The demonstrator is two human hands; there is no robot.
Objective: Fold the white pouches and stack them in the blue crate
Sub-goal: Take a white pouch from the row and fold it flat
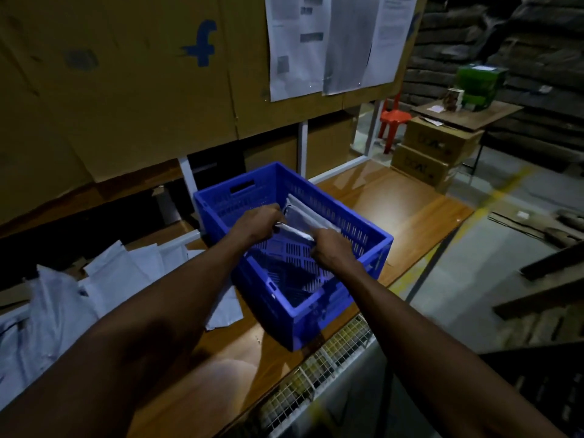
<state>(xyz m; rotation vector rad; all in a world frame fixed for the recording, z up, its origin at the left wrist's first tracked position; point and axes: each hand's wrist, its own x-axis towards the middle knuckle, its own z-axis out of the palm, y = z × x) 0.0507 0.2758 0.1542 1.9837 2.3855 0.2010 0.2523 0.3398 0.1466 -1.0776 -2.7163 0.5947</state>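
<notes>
Blue crate (344, 306): moulded plastic, slotted walls + base, slight sheen. White pouches (104, 279) in loose pile: thin smooth film, creased, matt-ish; folded ones in crate (311, 216) same. Table (407, 203): wood-grain top, glossy, glare spots. Backing panels (126, 90): brown cardboard, matt. Pinned sheets (297, 45): paper. Wire mesh (319, 371) at table edge: metal. Red chair (393, 121): plastic.

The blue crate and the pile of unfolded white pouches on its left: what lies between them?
In the head view, only the person's left forearm crosses above the gap between blue crate and pile.
</notes>
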